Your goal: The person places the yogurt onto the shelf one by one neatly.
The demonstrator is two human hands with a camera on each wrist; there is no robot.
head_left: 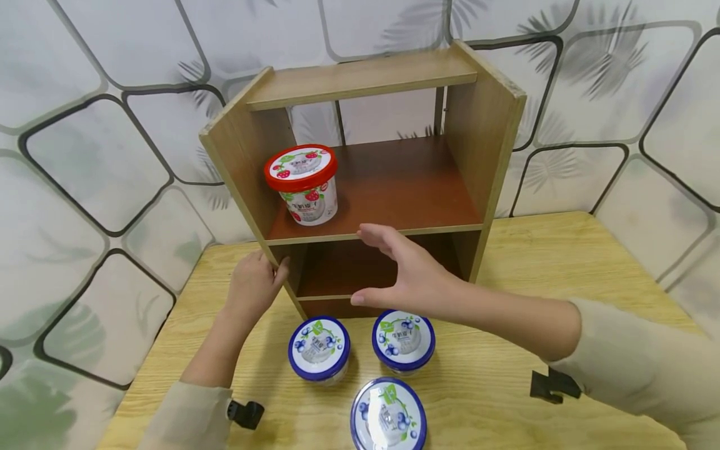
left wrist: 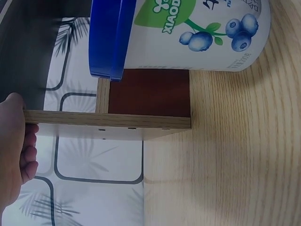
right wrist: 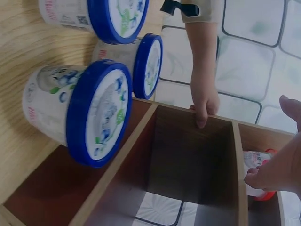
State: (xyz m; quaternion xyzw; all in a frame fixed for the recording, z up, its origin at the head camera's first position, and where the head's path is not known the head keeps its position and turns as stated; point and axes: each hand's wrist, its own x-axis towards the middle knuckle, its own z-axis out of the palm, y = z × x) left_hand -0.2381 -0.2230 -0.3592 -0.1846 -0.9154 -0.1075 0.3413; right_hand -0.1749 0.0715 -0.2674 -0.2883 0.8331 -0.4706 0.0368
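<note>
My left hand (head_left: 254,284) grips the left side panel of a small wooden shelf unit (head_left: 371,234); in the left wrist view its fingers (left wrist: 29,155) curl round the panel's edge. My right hand (head_left: 407,272) hovers in front of the shelf, thumb and fingers spread apart, holding nothing. A red-lidded tub (head_left: 309,187) with strawberry pictures stands upright on the upper shelf, at the left. Blue-lidded tubs with blueberry pictures stand on the table before the unit: a left tub (head_left: 319,349), a right tub (head_left: 403,340) and a nearest tub (head_left: 388,415).
The shelf unit stands on a light wood-grain table (head_left: 562,275) against a patterned wall (head_left: 585,81). Its lower compartment (head_left: 349,269) lies below the red-brown board that bears the red-lidded tub. A dark wrist mount (head_left: 245,414) sits at my left sleeve.
</note>
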